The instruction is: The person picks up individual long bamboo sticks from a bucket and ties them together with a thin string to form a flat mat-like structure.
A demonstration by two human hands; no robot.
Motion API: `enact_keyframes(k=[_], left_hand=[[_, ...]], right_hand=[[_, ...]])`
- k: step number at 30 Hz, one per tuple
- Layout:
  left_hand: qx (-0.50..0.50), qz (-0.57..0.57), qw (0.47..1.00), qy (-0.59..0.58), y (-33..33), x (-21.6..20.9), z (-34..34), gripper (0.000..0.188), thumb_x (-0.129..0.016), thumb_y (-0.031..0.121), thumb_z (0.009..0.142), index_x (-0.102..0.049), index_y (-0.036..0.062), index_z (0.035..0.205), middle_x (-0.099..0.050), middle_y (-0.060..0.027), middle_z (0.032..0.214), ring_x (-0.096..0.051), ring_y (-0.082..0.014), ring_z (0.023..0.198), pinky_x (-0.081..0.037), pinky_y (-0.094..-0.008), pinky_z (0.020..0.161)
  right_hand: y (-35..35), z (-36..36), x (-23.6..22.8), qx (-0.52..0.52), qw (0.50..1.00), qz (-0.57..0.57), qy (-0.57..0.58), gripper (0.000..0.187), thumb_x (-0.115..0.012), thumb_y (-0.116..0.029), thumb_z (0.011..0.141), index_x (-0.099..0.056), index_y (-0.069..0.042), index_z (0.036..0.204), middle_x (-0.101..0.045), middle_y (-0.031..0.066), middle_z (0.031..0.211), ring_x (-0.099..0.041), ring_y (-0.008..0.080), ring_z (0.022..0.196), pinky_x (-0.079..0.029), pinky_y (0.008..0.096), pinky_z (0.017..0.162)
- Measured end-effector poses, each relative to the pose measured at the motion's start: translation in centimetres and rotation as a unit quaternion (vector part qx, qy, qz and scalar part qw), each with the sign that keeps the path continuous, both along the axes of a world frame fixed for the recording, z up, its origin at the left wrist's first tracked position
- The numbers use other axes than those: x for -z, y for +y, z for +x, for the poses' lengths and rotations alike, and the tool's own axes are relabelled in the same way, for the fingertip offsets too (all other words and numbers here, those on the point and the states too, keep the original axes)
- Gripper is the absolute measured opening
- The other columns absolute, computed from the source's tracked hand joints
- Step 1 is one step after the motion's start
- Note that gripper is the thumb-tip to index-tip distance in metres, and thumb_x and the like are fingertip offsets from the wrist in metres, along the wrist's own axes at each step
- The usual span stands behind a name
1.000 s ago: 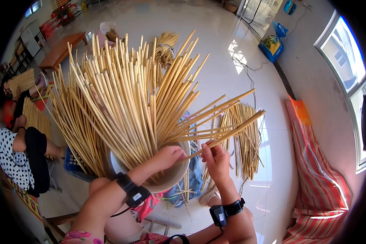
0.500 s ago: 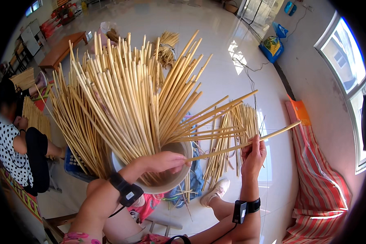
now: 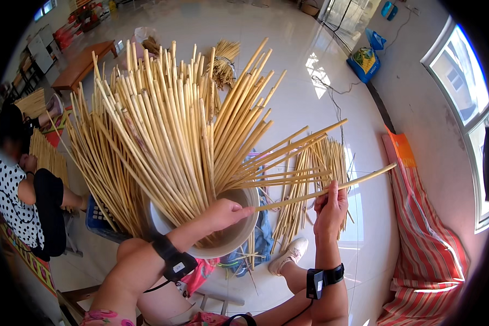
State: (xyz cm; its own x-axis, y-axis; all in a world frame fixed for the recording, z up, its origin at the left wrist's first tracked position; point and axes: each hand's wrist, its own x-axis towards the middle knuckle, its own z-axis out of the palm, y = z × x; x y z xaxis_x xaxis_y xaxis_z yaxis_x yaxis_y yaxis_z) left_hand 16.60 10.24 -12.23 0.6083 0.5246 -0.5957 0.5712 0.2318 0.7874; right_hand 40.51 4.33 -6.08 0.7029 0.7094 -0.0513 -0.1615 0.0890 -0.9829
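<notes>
Between my hands runs one long, pale yellow stalk [image 3: 288,203], rising slightly to the right, where its far end sticks out past my right hand. My left hand [image 3: 223,213] pinches the stalk's near end over the rim of a white bucket [image 3: 252,224]. Higher up, my right hand [image 3: 330,209] grips it with the thumb on top. A big fan of similar stalks [image 3: 163,125] stands in the bucket, and some lean out to the right, just beyond the held stalk.
A blue crate [image 3: 100,220] of stalks [image 3: 100,163] stands left of the bucket. More stalks [image 3: 296,190] lie on the floor at right, beside a blue cloth [image 3: 262,239]. At far left sits another person [image 3: 17,190]. Red striped fabric [image 3: 426,244] hangs along the right wall.
My right hand has shifted a little left along with the stalk. My left hand's fingers have drawn together, tightening round the stalk's end.
</notes>
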Motion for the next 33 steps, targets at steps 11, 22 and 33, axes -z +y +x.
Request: enact_keyframes(k=[11, 22, 33], left_hand=[[0.069, -0.130, 0.962, -0.232, 1.4, -3.0, -2.0, 0.029, -0.043, 0.020, 0.098, -0.059, -0.0009, 0.110, -0.048, 0.0043, 0.072, -0.040, -0.0046, 0.065, -0.034, -0.0174, 0.059], [-0.172, -0.013, 0.983, -0.057, 1.0, 7.1, 1.3, 0.053, -0.035, 0.040, 0.098, -0.051, -0.0042, 0.123, -0.054, -0.0176, 0.121, -0.048, -0.0249, 0.114, -0.036, -0.0320, 0.097], [-0.100, 0.142, 0.971, 0.164, 0.4, 15.6, 1.7, 0.041, -0.044, 0.026, 0.091, -0.056, -0.0065, 0.112, -0.057, -0.0277, 0.113, -0.056, -0.0398, 0.106, -0.044, -0.0432, 0.091]], right_hand=[[-0.5, 2.3, 0.3, 0.018, 0.999, 0.008, 0.038, 0.026, -0.054, -0.027, 0.096, -0.050, -0.009, 0.077, -0.042, -0.0030, 0.052, -0.038, 0.0036, 0.041, -0.028, 0.0166, 0.037], [-0.7, -0.8, 0.6, -0.068, 0.987, 0.035, -0.139, 0.016, -0.052, -0.017, 0.096, -0.052, -0.004, 0.087, -0.048, -0.0010, 0.059, -0.042, 0.0042, 0.047, -0.033, 0.0180, 0.041], [-1.2, -3.4, 1.5, -0.227, 0.923, -0.036, -0.307, 0.012, -0.057, -0.012, 0.093, -0.057, 0.000, 0.090, -0.057, 0.0022, 0.065, -0.054, 0.0068, 0.057, -0.044, 0.0202, 0.052]])
